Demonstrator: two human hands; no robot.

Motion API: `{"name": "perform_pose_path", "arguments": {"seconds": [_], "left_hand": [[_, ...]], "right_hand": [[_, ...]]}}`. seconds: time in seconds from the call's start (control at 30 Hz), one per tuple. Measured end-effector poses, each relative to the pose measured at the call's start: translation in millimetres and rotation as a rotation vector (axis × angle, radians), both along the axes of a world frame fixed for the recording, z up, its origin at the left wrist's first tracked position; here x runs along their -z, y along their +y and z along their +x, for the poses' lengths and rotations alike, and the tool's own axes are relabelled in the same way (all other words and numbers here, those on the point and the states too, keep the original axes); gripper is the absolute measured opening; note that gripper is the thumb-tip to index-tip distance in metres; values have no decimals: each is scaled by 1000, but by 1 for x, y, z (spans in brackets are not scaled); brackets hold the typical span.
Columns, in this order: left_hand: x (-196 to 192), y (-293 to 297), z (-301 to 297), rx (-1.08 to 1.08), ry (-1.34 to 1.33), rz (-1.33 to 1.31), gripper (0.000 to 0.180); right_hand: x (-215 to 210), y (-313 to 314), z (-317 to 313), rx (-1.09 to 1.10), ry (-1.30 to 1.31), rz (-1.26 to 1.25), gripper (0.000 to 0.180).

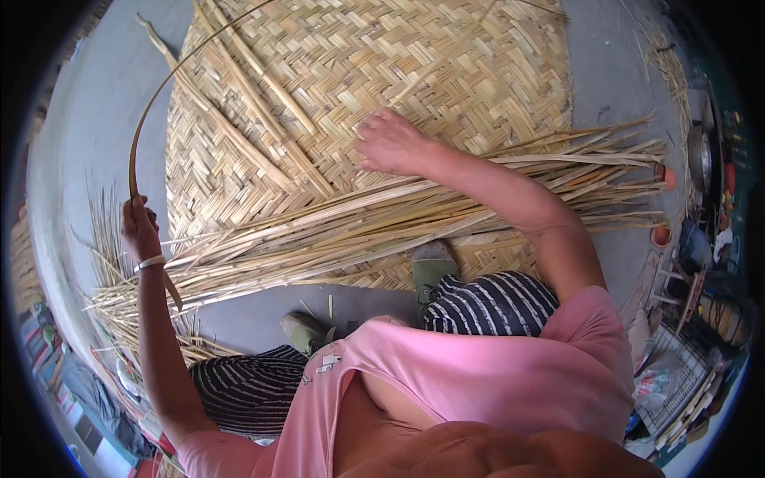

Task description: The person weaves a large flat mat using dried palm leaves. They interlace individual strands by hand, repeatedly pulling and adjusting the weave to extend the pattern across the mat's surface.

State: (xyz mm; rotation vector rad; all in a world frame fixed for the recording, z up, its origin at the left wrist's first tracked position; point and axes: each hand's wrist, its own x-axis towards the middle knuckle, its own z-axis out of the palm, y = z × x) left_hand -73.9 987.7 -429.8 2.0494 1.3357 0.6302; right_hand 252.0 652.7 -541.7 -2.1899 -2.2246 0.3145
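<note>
My left hand (140,229), a white band at its wrist, is closed on a long brown reed strip (151,99). The strip bows upward and leaves the picture at the top, while its short tail hangs below the hand. Over the woven mat (470,88), my right hand (392,143) is closed, and a thin pale reed strip (426,73) runs from its fingers toward the upper right. Beneath my right forearm a bundle of loose split reeds (319,235) stretches across the near part of the mat.
Several thicker reed pieces (251,95) lie on the mat's left side. My green shoes (304,331) are near the bundle. Stacked household items and a wire rack (677,370) stand at the right edge. Dry stalks (665,60) lie on the grey floor (602,68).
</note>
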Motion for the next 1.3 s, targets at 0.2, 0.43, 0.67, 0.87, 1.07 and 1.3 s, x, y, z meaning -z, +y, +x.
{"name": "perform_pose_path", "arguments": {"seconds": [0.2, 0.43, 0.67, 0.87, 1.07, 1.3], "left_hand": [[-24, 35, -18, -253, -398, -17, 29], [-32, 53, -42, -500, -429, 19, 31], [-25, 60, -28, -549, -596, -225, 33], [34, 37, 14, -337, -452, -636, 33], [80, -6, 99, -369, -330, -636, 22], [155, -30, 120, -484, -222, -679, 27]], "right_hand": [[31, -30, 12, 7, -32, -42, 24], [11, -3, 27, 117, 23, 78, 36], [53, 66, 73, 25, -258, 711, 35], [78, 69, 85, 43, -220, 200, 25], [6, 9, 40, 30, -118, -186, 15], [-62, -34, -26, -194, 363, -744, 34]]}}
